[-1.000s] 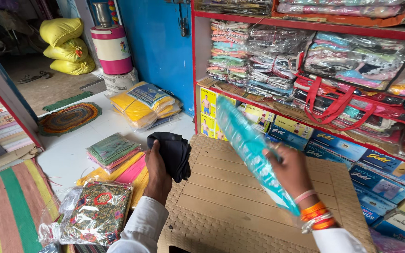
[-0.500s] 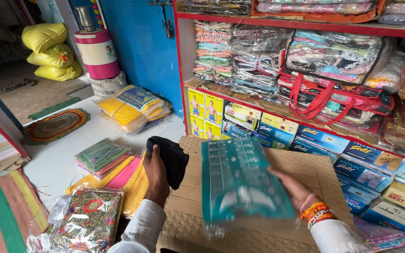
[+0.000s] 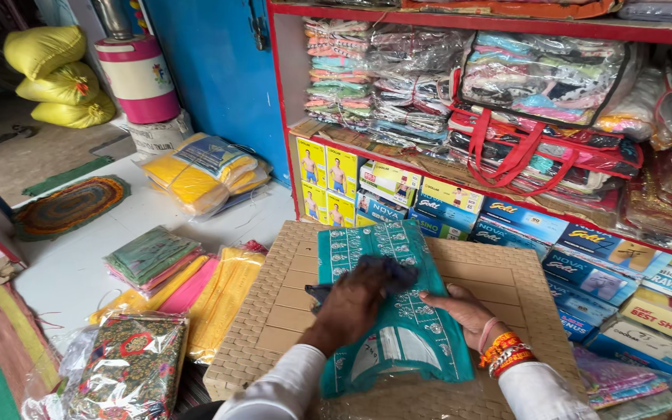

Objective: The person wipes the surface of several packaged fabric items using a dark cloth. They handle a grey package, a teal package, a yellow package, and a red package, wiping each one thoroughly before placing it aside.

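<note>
Hands press a teal packet (image 3: 386, 303) flat: left hand (image 3: 355, 299) apparently gripping dark cloth (image 3: 386, 272), right hand (image 3: 460, 311) open.

- Yellow sacks (image 3: 54, 78) stacked far left.
- Pink-banded drum (image 3: 138, 78) by blue door (image 3: 211, 78).
- Yellow packets (image 3: 200, 171) on white floor.
- Red shelves (image 3: 460, 19) hold bagged, probably folded, cloth.
- Round woven mat (image 3: 68, 206).

Both arms wear long white sleeves that reach to the wrists, the cloth plain and loosely creased. The right hand (image 3: 460, 311) has a stack of orange and red bangles at its wrist, with a thin pale band beside them. The left hand (image 3: 351, 299) is bare of ornament.
</note>
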